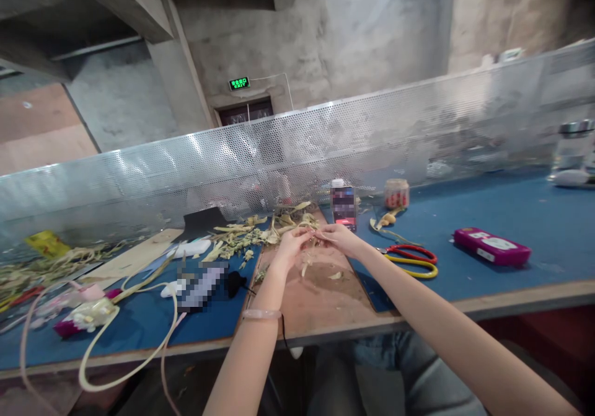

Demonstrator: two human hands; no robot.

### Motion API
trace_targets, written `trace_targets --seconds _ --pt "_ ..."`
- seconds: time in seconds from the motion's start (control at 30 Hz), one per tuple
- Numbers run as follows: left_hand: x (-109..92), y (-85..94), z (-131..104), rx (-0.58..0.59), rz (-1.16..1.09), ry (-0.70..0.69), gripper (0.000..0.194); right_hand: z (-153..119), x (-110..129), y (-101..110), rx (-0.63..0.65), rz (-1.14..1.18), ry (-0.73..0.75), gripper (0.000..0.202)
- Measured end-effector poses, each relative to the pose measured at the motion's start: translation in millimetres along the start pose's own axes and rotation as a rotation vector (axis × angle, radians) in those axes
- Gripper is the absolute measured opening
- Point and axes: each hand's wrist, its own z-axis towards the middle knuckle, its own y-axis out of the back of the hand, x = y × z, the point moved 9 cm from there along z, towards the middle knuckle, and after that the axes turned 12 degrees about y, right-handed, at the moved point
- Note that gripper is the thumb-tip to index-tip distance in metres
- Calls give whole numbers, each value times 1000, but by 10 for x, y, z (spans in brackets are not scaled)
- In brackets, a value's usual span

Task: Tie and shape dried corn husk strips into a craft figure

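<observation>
My left hand (295,246) and my right hand (340,237) meet over the brown board (316,298), fingertips pinched close together. Whatever lies between the fingers is too small and blurred to name. Just behind and left of them is a heap of dried, pale green and yellowish plant pieces (242,236). Small pale scraps (335,276) lie on the board below my hands. Behind my right hand a phone (344,205) stands upright.
Red-handled scissors (418,253) and yellow handles lie right of my right forearm. Farther right is a magenta box (491,247); a jar (396,194) stands behind. Left are a pale looped cord (88,357) and a pixelated object (204,287). A perforated metal screen (279,146) runs behind.
</observation>
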Motion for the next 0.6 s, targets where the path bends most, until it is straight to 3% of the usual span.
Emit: trace_targets --seconds 0.37,0.6 --pt "144 176 121 -109 -25 76 30 3 54 -109 50 -146 7 25" --pt "226 257 92 -180 -28 167 30 3 50 -104 -17 -323 72 28"
